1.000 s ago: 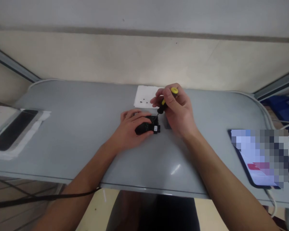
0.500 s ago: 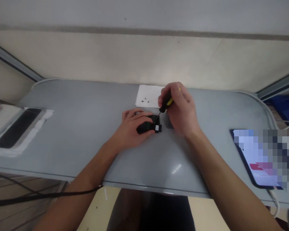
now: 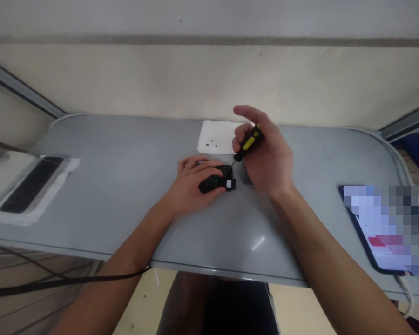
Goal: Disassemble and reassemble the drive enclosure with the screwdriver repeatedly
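Note:
My left hand [image 3: 195, 184] is closed round a small black device [image 3: 209, 184], pressing it against the grey table. The device has green marks on it and a white label near its right end; its exact kind is unclear. In my right hand [image 3: 267, 156] is a black and yellow screwdriver [image 3: 250, 141], tilted down to the left, its tip meeting the device's upper right part. My index finger points up, off the handle. Behind the device lies a white paper [image 3: 216, 137] with a few tiny dark bits that look like screws. A dark flat piece [image 3: 246, 176] is partly hidden under my right hand.
A phone or tablet [image 3: 377, 242] with a lit, blurred screen and a white cable [image 3: 407, 291] lies at the right. On the left, a black flat object [image 3: 31, 184] rests on white paper. A black cord [image 3: 66, 280] crosses the front edge at the left.
My right hand has loosened round the screwdriver: the index finger is now raised and more of the handle shows. My left hand and the device stay in place.

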Action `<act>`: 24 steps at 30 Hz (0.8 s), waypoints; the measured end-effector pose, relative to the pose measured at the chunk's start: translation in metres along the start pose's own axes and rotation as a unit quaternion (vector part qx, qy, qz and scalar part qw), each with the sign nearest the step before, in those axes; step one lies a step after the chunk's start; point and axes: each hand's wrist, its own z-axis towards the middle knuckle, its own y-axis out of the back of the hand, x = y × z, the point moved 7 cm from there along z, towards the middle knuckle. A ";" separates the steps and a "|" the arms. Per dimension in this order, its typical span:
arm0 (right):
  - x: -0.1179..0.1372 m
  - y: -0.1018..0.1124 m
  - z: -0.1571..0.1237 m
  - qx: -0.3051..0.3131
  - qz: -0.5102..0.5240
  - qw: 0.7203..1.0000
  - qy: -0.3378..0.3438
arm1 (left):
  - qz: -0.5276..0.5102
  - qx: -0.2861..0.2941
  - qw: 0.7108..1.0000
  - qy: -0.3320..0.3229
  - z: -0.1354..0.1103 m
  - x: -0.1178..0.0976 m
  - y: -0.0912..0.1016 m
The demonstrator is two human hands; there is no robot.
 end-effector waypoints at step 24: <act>-0.008 0.009 0.000 0.002 0.021 0.999 -0.050 | -0.006 0.004 1.000 -0.008 0.001 -0.001 0.000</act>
